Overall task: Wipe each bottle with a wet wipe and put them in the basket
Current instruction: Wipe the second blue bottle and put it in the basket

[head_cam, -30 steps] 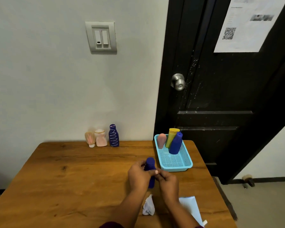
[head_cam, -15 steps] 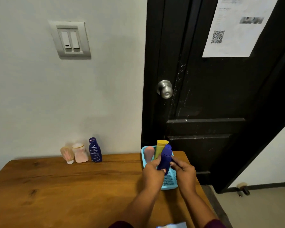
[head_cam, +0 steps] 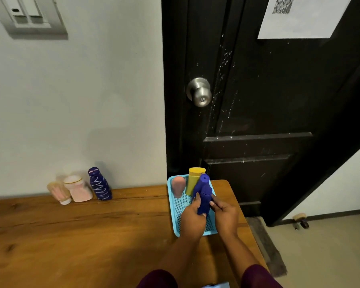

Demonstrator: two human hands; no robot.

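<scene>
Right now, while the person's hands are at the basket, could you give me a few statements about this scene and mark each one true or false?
1. The left hand and the right hand both hold a plain blue bottle over the basket. True.
2. The basket is red. False: it is light blue.
3. Three bottles are on the table by the wall, outside the basket: a beige bottle, a pale pink bottle and a zigzag blue bottle. True.
4. The yellow bottle lies flat on the table. False: it stands in the basket.
</scene>
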